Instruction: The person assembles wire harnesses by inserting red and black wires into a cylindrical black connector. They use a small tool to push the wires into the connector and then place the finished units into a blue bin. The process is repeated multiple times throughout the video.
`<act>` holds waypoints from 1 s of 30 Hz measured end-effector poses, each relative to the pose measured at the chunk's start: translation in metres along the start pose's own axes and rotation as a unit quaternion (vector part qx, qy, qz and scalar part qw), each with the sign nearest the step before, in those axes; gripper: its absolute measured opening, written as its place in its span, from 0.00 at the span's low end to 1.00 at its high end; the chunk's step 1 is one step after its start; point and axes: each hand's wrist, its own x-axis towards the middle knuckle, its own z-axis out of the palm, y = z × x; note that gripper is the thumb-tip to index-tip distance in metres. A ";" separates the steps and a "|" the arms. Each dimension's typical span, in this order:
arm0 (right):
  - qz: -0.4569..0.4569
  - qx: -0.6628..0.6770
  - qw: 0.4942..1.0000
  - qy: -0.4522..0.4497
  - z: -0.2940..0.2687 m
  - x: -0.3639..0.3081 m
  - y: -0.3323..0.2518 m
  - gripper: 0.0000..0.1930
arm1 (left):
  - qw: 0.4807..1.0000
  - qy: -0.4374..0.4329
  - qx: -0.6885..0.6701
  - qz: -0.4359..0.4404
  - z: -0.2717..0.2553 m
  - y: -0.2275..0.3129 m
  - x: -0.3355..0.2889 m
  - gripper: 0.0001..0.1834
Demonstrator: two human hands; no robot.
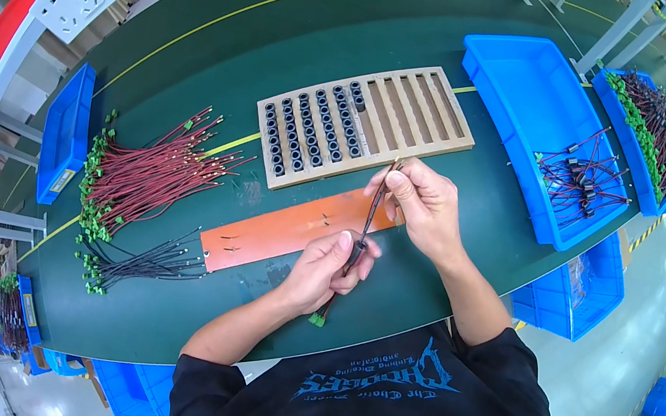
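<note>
My left hand (322, 272) is closed round a black cylindrical core (357, 253) with wires running through it. Below that hand hangs the lead's green connector (318, 320). Up and to the right, my right hand (426, 206) pinches the upper ends of the same dark wires (374, 208), which stretch between both hands. Just beyond the hands lies a wooden rack (317, 173), its left grooves filled with several black ring-shaped cores (317, 130) and its right grooves bare. Under the hands is an orange mat (271, 237) with a few small dark marks or bits on it.
To the left lie red wires (157, 179) with green connectors and, nearer, black wires (151, 266). A blue tray (506, 96) at right holds finished-looking leads (584, 184). A fuller blue bin (626, 142) stands beyond it. Another blue bin (68, 133) sits at the left edge.
</note>
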 end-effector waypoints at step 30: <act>0.010 0.053 0.998 0.025 0.017 -0.006 0.035 0.14 | 0.996 0.063 0.059 0.010 0.000 -0.026 -0.007 0.24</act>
